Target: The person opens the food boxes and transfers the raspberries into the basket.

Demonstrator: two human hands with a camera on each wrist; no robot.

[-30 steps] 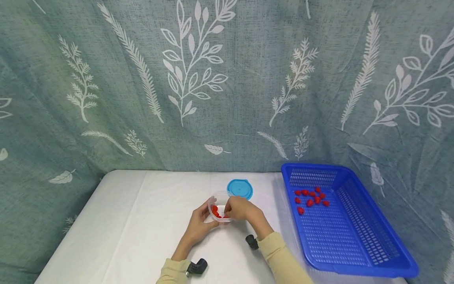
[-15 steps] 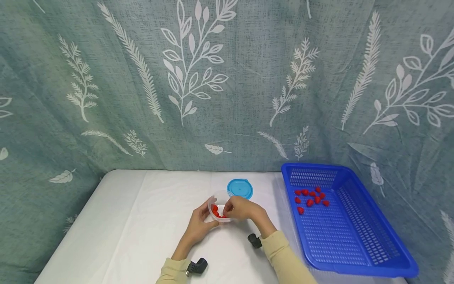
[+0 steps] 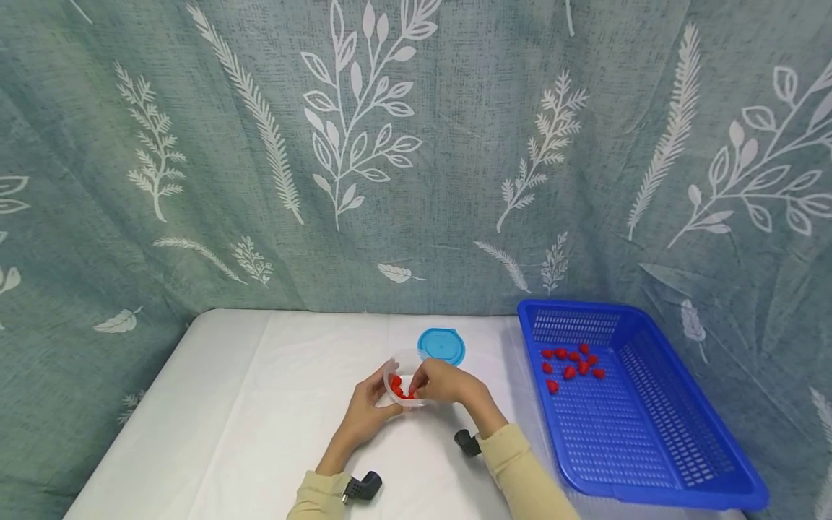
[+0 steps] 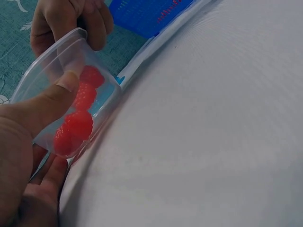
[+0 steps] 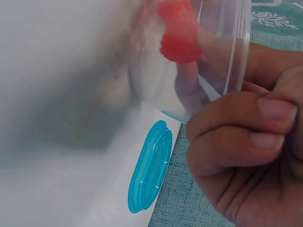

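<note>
A small clear plastic container [image 3: 408,354] is tilted over the white table. My left hand [image 3: 367,413] grips it from the left, with the thumb [image 4: 49,101] across its near wall. Several red raspberries [image 4: 78,125] lie in a row inside, along the wall. From the right, my right hand [image 3: 445,381] reaches over the rim into the container. Its fingertips pinch a raspberry [image 5: 182,47], seen through the clear wall in the right wrist view; the plastic blurs the exact contact. The ring and little fingers [image 5: 236,113] stay curled outside the container.
A blue lid [image 3: 442,347] lies on the table just behind the container. To the right stands a large blue basket [image 3: 640,426] with several red berries [image 3: 569,373] towards its back left. A patterned green curtain [image 3: 455,180] hangs behind the table.
My right wrist has shifted slightly to the right, while its fingertips remain in the container. The left hand keeps its grip. The head view has moved a little.
</note>
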